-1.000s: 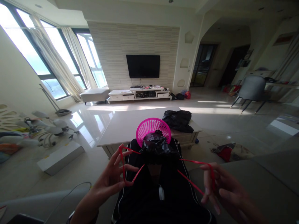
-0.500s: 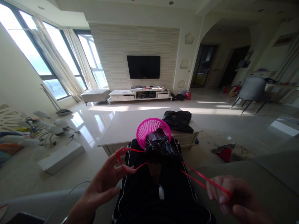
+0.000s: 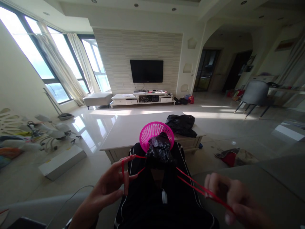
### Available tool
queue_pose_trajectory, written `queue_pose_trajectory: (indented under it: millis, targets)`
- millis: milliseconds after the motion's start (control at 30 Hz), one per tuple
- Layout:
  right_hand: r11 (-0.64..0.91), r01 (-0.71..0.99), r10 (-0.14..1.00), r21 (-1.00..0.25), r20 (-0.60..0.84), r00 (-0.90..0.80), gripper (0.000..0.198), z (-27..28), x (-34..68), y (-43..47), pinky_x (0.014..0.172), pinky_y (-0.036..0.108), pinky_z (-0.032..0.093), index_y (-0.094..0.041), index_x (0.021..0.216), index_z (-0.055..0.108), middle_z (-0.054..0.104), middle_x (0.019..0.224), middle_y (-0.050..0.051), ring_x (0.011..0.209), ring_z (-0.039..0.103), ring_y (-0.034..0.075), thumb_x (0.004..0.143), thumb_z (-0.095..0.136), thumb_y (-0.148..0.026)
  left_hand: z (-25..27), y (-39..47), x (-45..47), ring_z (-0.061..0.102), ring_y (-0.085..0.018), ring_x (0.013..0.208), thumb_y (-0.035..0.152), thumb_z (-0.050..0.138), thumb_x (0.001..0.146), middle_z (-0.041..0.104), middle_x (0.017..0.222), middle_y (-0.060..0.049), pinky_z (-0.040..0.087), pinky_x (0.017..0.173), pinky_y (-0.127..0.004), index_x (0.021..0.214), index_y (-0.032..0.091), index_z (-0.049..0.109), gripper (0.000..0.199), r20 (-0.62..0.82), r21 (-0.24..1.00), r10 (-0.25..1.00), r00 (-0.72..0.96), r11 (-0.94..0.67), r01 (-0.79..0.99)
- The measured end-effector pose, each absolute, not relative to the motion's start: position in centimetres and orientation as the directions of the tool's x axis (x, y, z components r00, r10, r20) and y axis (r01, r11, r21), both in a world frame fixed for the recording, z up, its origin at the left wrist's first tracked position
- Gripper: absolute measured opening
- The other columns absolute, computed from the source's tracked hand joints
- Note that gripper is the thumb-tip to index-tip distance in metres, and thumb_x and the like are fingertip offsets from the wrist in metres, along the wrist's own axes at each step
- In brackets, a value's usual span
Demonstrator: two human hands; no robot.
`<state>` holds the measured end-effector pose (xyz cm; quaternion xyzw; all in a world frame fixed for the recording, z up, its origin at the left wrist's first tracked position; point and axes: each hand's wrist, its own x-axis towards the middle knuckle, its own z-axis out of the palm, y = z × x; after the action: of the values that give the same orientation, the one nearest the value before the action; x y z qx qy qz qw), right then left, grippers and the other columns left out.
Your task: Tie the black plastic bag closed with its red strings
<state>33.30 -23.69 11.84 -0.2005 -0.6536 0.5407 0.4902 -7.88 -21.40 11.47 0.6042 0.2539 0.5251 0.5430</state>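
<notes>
A black drawstring garbage bag (image 3: 160, 149) lies gathered on my lap, its body reaching into a pink plastic basket (image 3: 145, 133) tilted toward me. Red drawstring loops (image 3: 190, 186) come out of the bag's mouth on both sides. My left hand (image 3: 111, 183) has one loop hooked around its partly spread fingers. The other loop is held taut by my right hand (image 3: 230, 194), whose fingers curl around it, lower and farther out to the right. The basket's lower part is hidden by the bag and my legs.
A pale coffee table (image 3: 124, 133) stands just in front of my knees, with another black plastic bag (image 3: 181, 124) on it. A long white box (image 3: 63, 162) lies on the floor at left. A grey sofa (image 3: 274, 181) extends to my right.
The bag's mouth has drawn in narrower, and its right edge has shifted left. More red string shows on the right. The loop on my left hand now lies closer around the fingers.
</notes>
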Motion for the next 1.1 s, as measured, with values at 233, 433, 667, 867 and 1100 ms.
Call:
queue_pose_trajectory:
  millis: [233,433,667,867,1100]
  targets:
    - [0.124,-0.088,0.920,-0.988,0.148,-0.363,0.030,11.1,32.3,-22.0,0.052,0.020,0.044,-0.023,0.101,0.080,0.069,0.084,0.005,0.054,0.058,0.008,0.099,0.067,-0.050,13.1,-23.2,-8.0,0.067,-0.015,0.069,0.029,0.080,0.091,0.074,0.081,0.000,0.064,0.078,-0.032,0.114,0.034,0.079,0.024,0.359,0.919,0.923,0.139,-0.324,-0.225]
    - [0.126,0.048,0.949,-0.991,0.106,-0.297,0.035,12.2,31.7,-23.3,0.045,0.015,0.036,-0.020,0.098,0.079,0.064,0.061,0.002,0.045,0.051,0.007,0.097,0.070,-0.054,12.9,-22.5,-8.7,0.072,-0.017,0.074,0.038,0.074,0.097,0.073,0.068,-0.002,0.061,0.085,-0.029,0.093,0.027,0.081,0.015,0.458,0.889,0.861,0.220,-0.437,-0.139]
    - [0.533,0.022,0.783,-0.846,0.484,-0.391,0.015,14.7,31.8,-25.4,0.064,0.023,0.050,-0.029,0.095,0.080,0.067,0.077,0.002,0.072,0.063,0.013,0.101,0.068,-0.035,11.8,-21.1,-9.0,0.069,-0.012,0.057,0.036,0.071,0.099,0.079,0.100,-0.008,0.061,0.064,-0.027,0.092,0.020,0.080,0.020,0.306,0.952,0.913,0.271,-0.287,-0.109]
    - [0.496,0.053,0.806,-0.866,0.437,-0.399,0.015,15.0,31.5,-25.6,0.068,0.024,0.048,-0.028,0.097,0.078,0.067,0.080,0.002,0.075,0.062,0.013,0.103,0.065,-0.033,12.6,-22.2,-8.5,0.073,-0.017,0.071,0.029,0.071,0.098,0.077,0.105,-0.011,0.063,0.068,-0.028,0.094,0.020,0.083,0.016,0.387,0.920,0.854,0.348,-0.381,-0.087]
    - [0.399,0.089,0.862,-0.913,0.340,-0.375,0.024,13.1,31.8,-25.2,0.090,0.034,0.060,-0.031,0.123,0.076,0.075,0.100,0.006,0.098,0.073,0.021,0.101,0.067,-0.034,14.1,-23.9,-8.0,0.075,-0.027,0.098,0.028,0.072,0.096,0.077,0.109,-0.013,0.063,0.085,-0.035,0.113,0.025,0.083,0.020,0.531,0.826,0.735,0.421,-0.560,-0.065]
